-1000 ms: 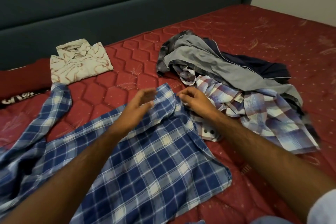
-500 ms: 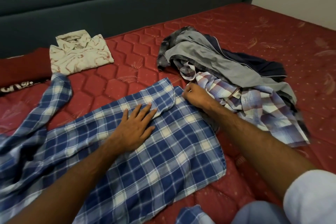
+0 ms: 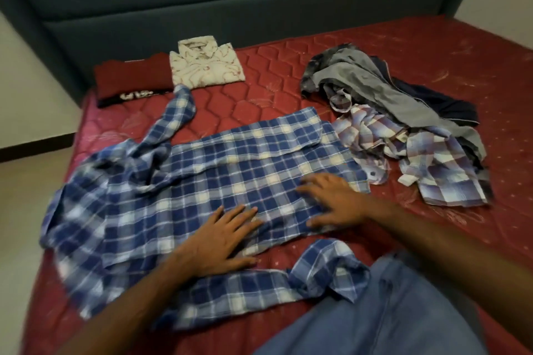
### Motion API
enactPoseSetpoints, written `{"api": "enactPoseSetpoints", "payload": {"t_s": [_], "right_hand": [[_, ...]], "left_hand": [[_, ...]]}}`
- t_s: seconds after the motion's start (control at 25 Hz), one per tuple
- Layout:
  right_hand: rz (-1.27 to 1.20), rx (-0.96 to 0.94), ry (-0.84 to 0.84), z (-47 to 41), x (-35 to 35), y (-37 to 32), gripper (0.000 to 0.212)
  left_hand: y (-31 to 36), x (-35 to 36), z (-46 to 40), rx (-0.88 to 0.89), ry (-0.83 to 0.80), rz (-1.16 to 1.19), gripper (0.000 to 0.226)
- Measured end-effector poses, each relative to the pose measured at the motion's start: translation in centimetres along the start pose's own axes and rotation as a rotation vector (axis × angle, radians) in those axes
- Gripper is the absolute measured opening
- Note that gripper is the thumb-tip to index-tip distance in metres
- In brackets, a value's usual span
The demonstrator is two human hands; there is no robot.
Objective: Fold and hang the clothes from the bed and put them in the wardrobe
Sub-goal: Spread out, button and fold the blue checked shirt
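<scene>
Hands (left hand (image 3: 222,242), right hand (image 3: 334,202)) press flat on blue plaid shirt (image 3: 178,181).

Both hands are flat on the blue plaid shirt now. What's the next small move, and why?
Probably fold a sleeve in across the body. The blue plaid shirt lies spread under the left hand and right hand, but its sleeves still trail loose, one toward the headboard, one near the jeans.
</scene>
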State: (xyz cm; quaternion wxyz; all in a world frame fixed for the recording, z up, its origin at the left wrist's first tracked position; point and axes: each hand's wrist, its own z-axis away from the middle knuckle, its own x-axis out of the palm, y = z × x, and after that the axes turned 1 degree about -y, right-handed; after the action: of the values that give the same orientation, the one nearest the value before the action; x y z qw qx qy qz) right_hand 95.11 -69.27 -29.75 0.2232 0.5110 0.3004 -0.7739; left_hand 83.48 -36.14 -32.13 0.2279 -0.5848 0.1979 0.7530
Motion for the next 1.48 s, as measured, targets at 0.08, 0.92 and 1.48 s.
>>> {"api": "enactPoseSetpoints", "payload": {"t_s": [0.08,0.92,1.48], "right_hand": [[0.094,-0.102,-0.113,1.2,2.1,-3.5,0.092],[0.082,0.029,-0.094,4.0,-1.4,-6.1,0.008],[-1.245,-0.171,-0.854,6.7,-0.8,-15.7,0.037]], "left_hand": [[-0.2,1.1,4.6,-0.035,0.05,-0.067,0.081],[-2.0,-0.4,17.4,-0.164,0.025,0.443,0.034],[-1.1,1.5,20.2,-0.272,0.116,0.369,0.036]]}}
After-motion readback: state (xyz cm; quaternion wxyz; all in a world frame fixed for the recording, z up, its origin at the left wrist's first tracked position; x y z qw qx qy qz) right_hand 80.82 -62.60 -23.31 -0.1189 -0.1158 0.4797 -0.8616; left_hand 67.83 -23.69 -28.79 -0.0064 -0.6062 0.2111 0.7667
